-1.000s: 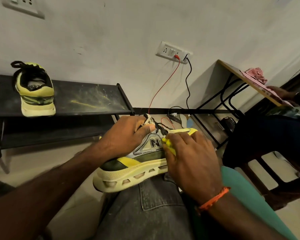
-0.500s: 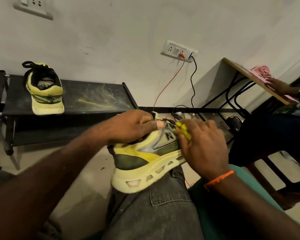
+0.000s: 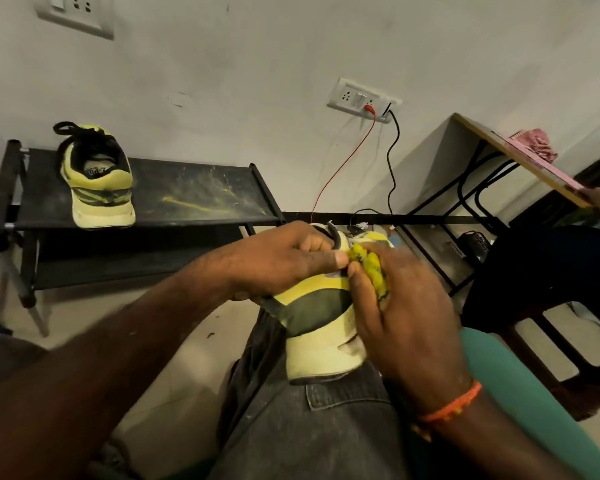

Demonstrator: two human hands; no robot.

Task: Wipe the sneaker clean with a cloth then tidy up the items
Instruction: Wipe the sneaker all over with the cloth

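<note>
A yellow, grey and dark green sneaker (image 3: 321, 327) rests heel-first on my right thigh, its toe pointing away from me. My left hand (image 3: 284, 259) grips its collar from above, fingers closed around the opening. My right hand (image 3: 402, 313) presses a bunched yellow cloth (image 3: 369, 263) against the shoe's right side near the laces. The front of the sneaker is hidden behind both hands. The matching second sneaker (image 3: 97, 178) stands on the black shoe rack (image 3: 194, 199) at the left, heel toward me.
The rack's top shelf is streaked with yellow dust. A wall socket (image 3: 362, 100) feeds red and black cables down to the floor. A small desk (image 3: 510, 157) with a pink item stands at right, where another person sits on a dark chair.
The sneaker has turned so that its heel now faces me. My right hand with the cloth has slid back along the shoe's side toward the collar. The view has shifted to the left.
</note>
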